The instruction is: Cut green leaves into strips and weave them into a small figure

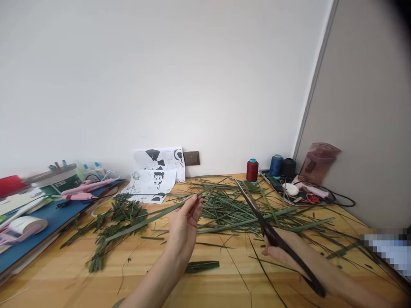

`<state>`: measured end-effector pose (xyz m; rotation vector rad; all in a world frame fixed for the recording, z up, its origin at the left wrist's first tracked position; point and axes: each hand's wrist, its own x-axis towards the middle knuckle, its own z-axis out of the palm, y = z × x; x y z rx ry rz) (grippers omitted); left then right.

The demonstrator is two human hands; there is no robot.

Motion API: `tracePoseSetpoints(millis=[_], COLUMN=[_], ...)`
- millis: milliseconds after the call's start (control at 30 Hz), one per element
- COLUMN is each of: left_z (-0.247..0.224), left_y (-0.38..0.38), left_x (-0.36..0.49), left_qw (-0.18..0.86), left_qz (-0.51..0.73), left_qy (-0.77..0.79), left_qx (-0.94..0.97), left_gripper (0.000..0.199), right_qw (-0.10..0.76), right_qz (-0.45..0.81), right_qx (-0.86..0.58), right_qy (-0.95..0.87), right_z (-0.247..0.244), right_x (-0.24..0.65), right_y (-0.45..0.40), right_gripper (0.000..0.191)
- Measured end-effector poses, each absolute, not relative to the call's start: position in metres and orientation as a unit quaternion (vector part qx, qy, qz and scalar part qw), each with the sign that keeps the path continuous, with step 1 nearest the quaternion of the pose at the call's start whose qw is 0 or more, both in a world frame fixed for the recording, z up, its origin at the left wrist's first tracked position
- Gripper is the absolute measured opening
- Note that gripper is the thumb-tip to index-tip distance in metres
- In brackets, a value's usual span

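Note:
My left hand (185, 220) is closed in a pinch around a long green leaf strip (144, 223), whose broad end slants down to the left. A pair of dark-handled scissors (266, 226) is in my right hand (282, 248), to the right and apart from the strip. The blades point up and to the left, with a narrow gap between them near the tips. Behind both hands lies a loose heap of green leaf strips (224, 209). Just below my left hand's right side, a folded dark leaf piece (203, 267) lies on the wooden table (180, 291).
Wilted leafy sprigs (120, 218) lie at left, beside printed sheets (154, 179). A blue board (61, 222) bears a pink glue gun (83, 190) and a tape roll (27, 224). At back right are a red thread spool (252, 171), a blue spool (276, 166) and a cluttered tray (282, 196).

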<state>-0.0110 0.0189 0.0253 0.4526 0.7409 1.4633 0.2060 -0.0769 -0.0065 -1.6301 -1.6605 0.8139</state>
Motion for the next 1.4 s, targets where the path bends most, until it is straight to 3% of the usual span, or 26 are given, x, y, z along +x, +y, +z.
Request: tracePoseSetpoints(millis=[133,300,767,900,1033,1400], left_z=[0.026,0.018,0.018,0.02,0.021,0.019], left_y=[0.013,-0.004,-0.007,-0.009,-0.015,-0.016], left_x=[-0.009,0.003,0.003,0.001,0.003,0.005], left_qw=[0.671,0.705,0.702,0.717,0.718,0.646], left_qz=[0.641,0.592,0.582,0.508,0.422,0.411], left_qy=[0.323,0.339,0.347,0.357,0.345,0.362], left_qx=[0.186,0.196,0.218,0.317,0.433,0.532], left_gripper=[0.014,0.009,0.004,0.011,0.017,0.014], right_qw=[0.267,0.253,0.28,0.355,0.426,0.402], right_qz=[0.344,0.313,0.305,0.383,0.38,0.421], right_qx=[-0.584,-0.6,-0.658,-0.64,-0.613,-0.607], right_qy=[-0.685,-0.691,-0.629,-0.564,-0.546,-0.541], right_z=[0.005,0.009,-0.009,-0.007,0.007,0.014], right_x=[0.191,0.174,0.163,0.168,0.169,0.156], right_y=[-0.082,-0.072,-0.071,-0.068,-0.062,-0.07], right_gripper=[0.022,0.027,0.04,0.035,0.027,0.02])
